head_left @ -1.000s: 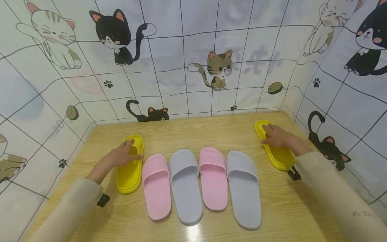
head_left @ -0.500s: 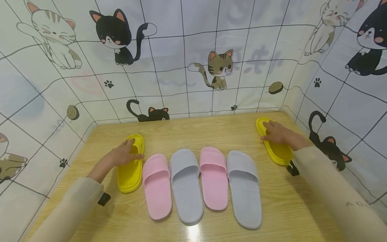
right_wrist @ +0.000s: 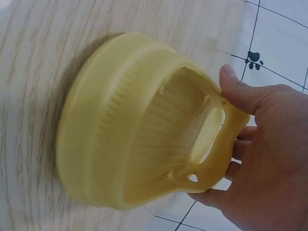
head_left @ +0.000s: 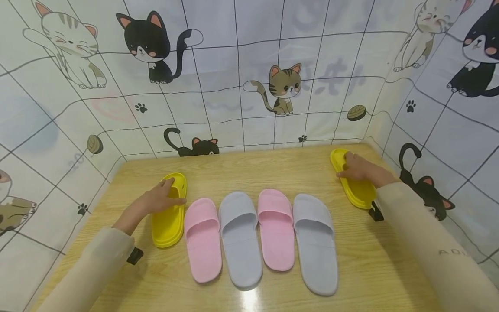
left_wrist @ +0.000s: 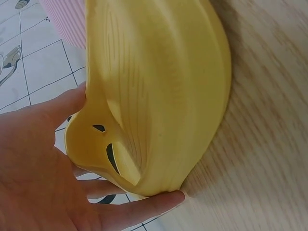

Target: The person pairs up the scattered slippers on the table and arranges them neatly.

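Note:
At the left, a yellow slipper (head_left: pixel 167 227) lies on the table, the left hand (head_left: pixel 157 200) gripping its strap, thumb on the side facing the pink slipper (head_left: pixel 203 255). The left wrist view shows that hand (left_wrist: pixel 57 168) spanning the strap of the yellow slipper (left_wrist: pixel 183 72). Over at the right, the right hand (head_left: pixel 360 168) holds the strap of another yellow slipper (head_left: pixel 360 195). In the right wrist view the fingers of this hand (right_wrist: pixel 269 139) curl round the strap of the yellow slipper (right_wrist: pixel 96 134), with the sole's heel end towards the camera.
Between the hands stand a grey slipper (head_left: pixel 242 255), a second pink slipper (head_left: pixel 277 245) and a second grey slipper (head_left: pixel 317 260), side by side with the first pink one. A cat-patterned cloth (head_left: pixel 226 104) rises behind the wooden table (head_left: pixel 249 167) and at both sides.
The right hand and its yellow slipper have shifted slightly away from the camera, towards the back edge. The left hand and the other slippers have hardly moved.

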A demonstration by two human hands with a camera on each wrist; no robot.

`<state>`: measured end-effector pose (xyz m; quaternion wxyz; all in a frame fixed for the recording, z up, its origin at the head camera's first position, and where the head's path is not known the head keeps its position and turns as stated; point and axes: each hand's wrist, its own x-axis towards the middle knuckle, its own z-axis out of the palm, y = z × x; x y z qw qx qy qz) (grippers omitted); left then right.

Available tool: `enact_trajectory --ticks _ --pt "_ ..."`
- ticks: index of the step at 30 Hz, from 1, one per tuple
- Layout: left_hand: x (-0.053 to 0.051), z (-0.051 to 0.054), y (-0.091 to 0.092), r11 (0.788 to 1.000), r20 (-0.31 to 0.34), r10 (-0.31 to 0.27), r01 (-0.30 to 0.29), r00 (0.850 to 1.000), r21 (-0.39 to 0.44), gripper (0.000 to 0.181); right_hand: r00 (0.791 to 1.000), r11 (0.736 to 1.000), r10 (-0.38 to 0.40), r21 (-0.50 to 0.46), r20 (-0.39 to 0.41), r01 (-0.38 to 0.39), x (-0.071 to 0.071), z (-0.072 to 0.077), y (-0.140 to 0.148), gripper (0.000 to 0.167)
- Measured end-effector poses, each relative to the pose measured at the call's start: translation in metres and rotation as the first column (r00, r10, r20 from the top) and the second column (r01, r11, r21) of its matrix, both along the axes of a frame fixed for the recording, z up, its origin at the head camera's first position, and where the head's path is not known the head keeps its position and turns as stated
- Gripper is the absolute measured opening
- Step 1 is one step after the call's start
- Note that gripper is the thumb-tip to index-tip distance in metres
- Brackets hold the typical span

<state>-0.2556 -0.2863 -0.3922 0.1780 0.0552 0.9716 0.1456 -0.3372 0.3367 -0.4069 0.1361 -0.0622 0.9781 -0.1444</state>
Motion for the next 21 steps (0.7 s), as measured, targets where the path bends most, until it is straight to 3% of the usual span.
enact_trajectory --ticks 12,21 --pt "0.001 0.002 0.001 1.0 0.002 0.004 -0.004 1.0 -0.008 0.104 0.996 0.998 0.019 0.059 -0.089 -0.014 -0.007 -0.006 0.008 0.077" --pt "0.001 0.0 0.0 0.999 0.002 0.018 -0.018 1.0 0.045 0.108 0.995 0.997 -0.077 0.009 -0.06 0.078 -0.004 -0.009 0.01 0.08"
